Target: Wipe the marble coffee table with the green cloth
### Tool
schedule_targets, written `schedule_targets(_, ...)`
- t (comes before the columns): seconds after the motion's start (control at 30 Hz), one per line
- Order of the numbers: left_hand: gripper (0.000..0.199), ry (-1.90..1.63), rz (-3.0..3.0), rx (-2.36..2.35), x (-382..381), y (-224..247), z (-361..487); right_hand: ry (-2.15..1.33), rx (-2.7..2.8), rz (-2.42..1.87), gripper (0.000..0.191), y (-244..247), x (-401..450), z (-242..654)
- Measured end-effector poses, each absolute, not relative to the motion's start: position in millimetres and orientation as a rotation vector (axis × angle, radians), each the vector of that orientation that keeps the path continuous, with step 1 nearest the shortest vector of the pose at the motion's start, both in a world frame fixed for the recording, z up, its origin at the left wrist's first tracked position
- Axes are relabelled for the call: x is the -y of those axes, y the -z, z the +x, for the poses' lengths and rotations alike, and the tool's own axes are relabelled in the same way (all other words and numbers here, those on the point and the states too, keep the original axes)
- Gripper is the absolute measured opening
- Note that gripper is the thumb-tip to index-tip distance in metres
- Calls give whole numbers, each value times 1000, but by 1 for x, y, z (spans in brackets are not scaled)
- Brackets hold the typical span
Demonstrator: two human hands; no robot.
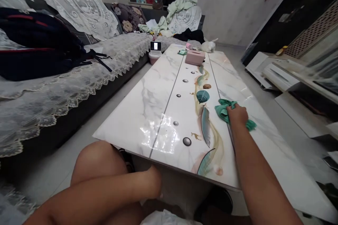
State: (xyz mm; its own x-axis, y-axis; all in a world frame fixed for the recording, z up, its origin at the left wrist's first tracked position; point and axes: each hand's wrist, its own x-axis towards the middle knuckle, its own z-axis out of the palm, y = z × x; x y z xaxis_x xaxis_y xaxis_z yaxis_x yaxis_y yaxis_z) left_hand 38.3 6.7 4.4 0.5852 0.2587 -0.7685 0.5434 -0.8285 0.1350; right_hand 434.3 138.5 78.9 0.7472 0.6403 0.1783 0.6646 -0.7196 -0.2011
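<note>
Bunched under my right hand [238,115] is a green cloth [223,111], which lies against the right part of a long marble-patterned table [137,112]. The fingers close over the cloth, and one corner of it sticks out to the right of the hand. My left hand [153,182] hangs low by my knee, just below the table's near edge. Its fingers point down and away, so I cannot see whether they hold anything. Printed leaves, deer and grey dots decorate the table's middle strip.
Toward the table's far end stand a pink box [194,57], a small green packet [182,52] and a plastic bag [208,46]. A lace-covered sofa [126,42] with a dark backpack [39,45] runs along the left. White cabinets [280,72] line the right side.
</note>
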Motion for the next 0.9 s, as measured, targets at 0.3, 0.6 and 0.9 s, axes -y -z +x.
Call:
schedule_targets(0.3,37,1011,2498,-832,-11,-43,47,117,1076,-2747,49,-71,-86,388)
schedule_targets(0.6,38,1130,2525,-772,0,-61,55,226,1431,-2663,36,-60,24,303)
schedule_targets(0.9,45,1063,2542,-773,-4,-62,50,123,1675,-2632,24,-54,72,323)
